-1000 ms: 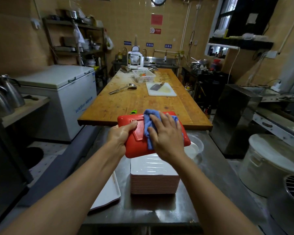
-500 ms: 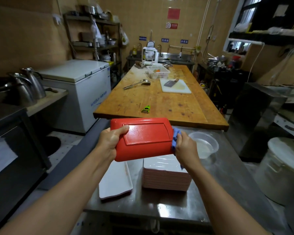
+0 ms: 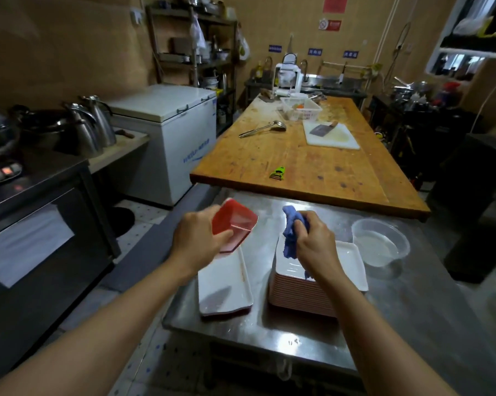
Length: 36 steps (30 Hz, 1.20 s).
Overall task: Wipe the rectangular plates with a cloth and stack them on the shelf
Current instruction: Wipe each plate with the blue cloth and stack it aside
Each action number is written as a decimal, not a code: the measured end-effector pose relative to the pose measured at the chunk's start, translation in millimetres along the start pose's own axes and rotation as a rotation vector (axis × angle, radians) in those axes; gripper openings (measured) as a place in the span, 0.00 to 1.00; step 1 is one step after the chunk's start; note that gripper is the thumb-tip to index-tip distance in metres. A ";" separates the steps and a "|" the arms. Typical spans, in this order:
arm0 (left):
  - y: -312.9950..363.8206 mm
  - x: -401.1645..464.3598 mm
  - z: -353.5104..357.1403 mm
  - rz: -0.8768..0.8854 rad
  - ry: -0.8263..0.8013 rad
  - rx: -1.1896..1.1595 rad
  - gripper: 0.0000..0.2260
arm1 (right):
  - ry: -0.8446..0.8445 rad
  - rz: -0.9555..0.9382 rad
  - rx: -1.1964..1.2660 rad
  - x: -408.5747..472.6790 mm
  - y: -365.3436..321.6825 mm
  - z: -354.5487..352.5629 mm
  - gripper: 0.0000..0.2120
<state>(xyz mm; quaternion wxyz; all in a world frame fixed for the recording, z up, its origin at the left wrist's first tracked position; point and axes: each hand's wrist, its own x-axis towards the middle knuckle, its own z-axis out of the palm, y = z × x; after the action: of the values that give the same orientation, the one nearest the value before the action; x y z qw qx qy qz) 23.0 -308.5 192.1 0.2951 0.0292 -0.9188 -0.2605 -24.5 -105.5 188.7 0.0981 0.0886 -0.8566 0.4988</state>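
Your left hand [image 3: 196, 238] grips the red rectangular plastic plate [image 3: 233, 224], tilted above the white plate [image 3: 224, 284] (on the steel table [image 3: 398, 324]); your right hand [image 3: 315, 244] clutches the bunched blue cloth [image 3: 291, 232] over the plate stack [image 3: 304, 295].

The left hand [image 3: 196, 240] grips a red rectangular plate [image 3: 234, 222], tilted, over the far end of a single white plate [image 3: 224, 287] lying on the steel table [image 3: 398, 324]. Just right of that white plate stands a stack of plates [image 3: 307, 295], and the right hand [image 3: 315, 244] holds a bunched blue cloth [image 3: 292, 232] above the stack. Right of the stack sits a clear plastic bowl [image 3: 379, 242]. Beyond the steel table a wooden worktop [image 3: 298, 164] carries a green peeler [image 3: 278, 172], a ladle [image 3: 262, 129] and a cleaver [image 3: 322, 128] on a white cutting board [image 3: 331, 137].
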 end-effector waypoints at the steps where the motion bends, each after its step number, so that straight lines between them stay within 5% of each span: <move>1: -6.0 -6.4 7.4 0.066 -0.035 0.068 0.09 | -0.012 0.005 0.001 -1.7 2.5 4.3 0.06; 7: -44.1 -46.2 56.9 0.331 -0.213 0.269 0.14 | -0.040 0.054 0.013 -16.1 21.3 21.1 0.05; 17: -57.6 -82.6 93.8 0.388 -0.431 0.398 0.18 | 0.014 0.112 0.013 -18.5 36.2 26.5 0.08; 36: -63.0 -113.0 162.2 0.175 -0.612 0.577 0.23 | 0.030 0.190 0.015 -17.3 60.9 5.6 0.06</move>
<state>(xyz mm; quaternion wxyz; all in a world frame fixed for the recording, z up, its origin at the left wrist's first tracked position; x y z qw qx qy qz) 19.4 -264.6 -10.7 0.0097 -0.0462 -0.9982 0.0366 -23.4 -79.8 130.6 0.0624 0.0003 -0.8558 0.5136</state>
